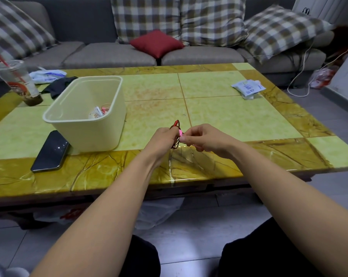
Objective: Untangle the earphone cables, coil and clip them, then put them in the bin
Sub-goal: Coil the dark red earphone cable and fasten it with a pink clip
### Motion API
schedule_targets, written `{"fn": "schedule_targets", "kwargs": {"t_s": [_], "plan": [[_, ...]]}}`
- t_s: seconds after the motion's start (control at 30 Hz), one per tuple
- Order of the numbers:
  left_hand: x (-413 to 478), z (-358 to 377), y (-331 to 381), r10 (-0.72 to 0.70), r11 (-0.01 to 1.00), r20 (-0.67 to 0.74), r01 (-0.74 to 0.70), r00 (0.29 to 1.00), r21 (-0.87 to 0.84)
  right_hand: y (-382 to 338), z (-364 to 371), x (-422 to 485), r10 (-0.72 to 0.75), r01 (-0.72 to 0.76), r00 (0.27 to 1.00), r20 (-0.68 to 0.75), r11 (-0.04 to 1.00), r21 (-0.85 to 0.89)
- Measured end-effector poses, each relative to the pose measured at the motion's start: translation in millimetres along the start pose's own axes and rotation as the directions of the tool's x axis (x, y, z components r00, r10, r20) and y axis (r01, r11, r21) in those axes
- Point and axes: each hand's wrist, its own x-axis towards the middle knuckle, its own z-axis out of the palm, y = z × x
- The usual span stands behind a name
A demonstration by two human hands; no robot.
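A dark red earphone cable (176, 125) is bunched in a coil between my two hands, just above the table's near edge. My left hand (163, 139) grips the coil from the left. A small pink clip (180, 133) sits on the coil, pinched by the thumb and fingers of my right hand (203, 137). Most of the coil is hidden by my fingers. To the left stands a cream plastic bin (85, 116), and several coiled white and pink earphones (100, 112) lie at its bottom.
A black phone (51, 150) lies at the bin's near left. A plastic cup with a straw (17, 82), dark cloth (59, 86) and white wrappers (47, 74) sit at the far left. A tissue pack (248, 88) lies far right. A sofa with cushions stands behind the table.
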Motion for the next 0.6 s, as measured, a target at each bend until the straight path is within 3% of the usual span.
{"fn": "schedule_targets", "kwargs": {"t_s": [0.23,0.3,0.43,0.5,0.6], "plan": [[-1.5,-1.6,2.9,0.011,0.999,0.029,-0.012,1.0,0.042,-3.3,-13.6,-1.9,0.024,-0.015,0.997,-0.078,0.994,0.112],[-0.8,-3.0,0.5,0.025,0.994,0.052,-0.03,0.998,0.106,-2.8,-20.5,-0.9,0.027,0.007,0.976,-0.214,0.988,0.154],[-2.2,-2.8,-1.9,0.07,0.965,0.199,-0.117,0.978,0.235,0.6,-27.1,2.3,0.003,0.097,0.869,-0.494,0.979,0.177],[-4.1,-1.1,-2.4,0.087,0.954,0.275,-0.159,0.958,0.253,1.0,-23.0,4.1,-0.039,0.104,0.869,-0.493,0.989,0.106],[-5.3,0.9,-3.6,0.14,0.942,0.325,-0.226,0.935,0.246,-0.5,-12.0,6.5,-0.029,0.031,0.951,-0.307,1.0,0.0]]}}
